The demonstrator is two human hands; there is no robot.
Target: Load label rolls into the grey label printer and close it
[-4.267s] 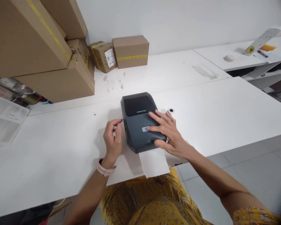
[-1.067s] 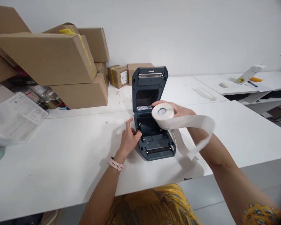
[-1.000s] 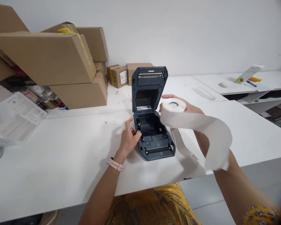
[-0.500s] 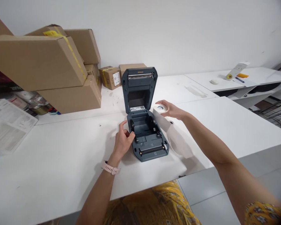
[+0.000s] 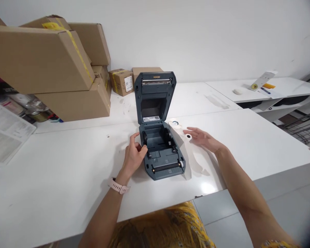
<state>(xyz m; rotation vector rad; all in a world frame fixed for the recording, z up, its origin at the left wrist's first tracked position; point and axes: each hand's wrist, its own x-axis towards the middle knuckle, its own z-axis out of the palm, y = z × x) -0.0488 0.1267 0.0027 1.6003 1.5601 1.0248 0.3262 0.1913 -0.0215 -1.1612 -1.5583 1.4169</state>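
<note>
A dark grey label printer point(image 5: 162, 151) stands on the white table with its lid point(image 5: 156, 98) raised. Inside, the bay between its two black roll holders holds no roll. My left hand point(image 5: 134, 154) grips the printer's left edge, the thumb over the rim and the other fingers curled. Just right of the printer rests a white paper roll point(image 5: 175, 123), its loose strip point(image 5: 187, 156) trailing toward the front. Beside it is a small white ring with a dark centre point(image 5: 188, 136). My right hand point(image 5: 203, 139) lies open by that ring, fingers stretched out, holding nothing.
Cardboard boxes point(image 5: 67, 62) are stacked at the left, with a smaller taped box point(image 5: 121, 82) behind the printer. Papers in a clear sleeve point(image 5: 9, 132) lie at far left. Tape, a pen point(image 5: 265, 90) and a white stand are on the right table. The front table edge is near my body.
My right hand has let go of the paper roll, now lying beside the printer, and moved right and toward me. My left hand stays on the printer. The view has shifted slightly.
</note>
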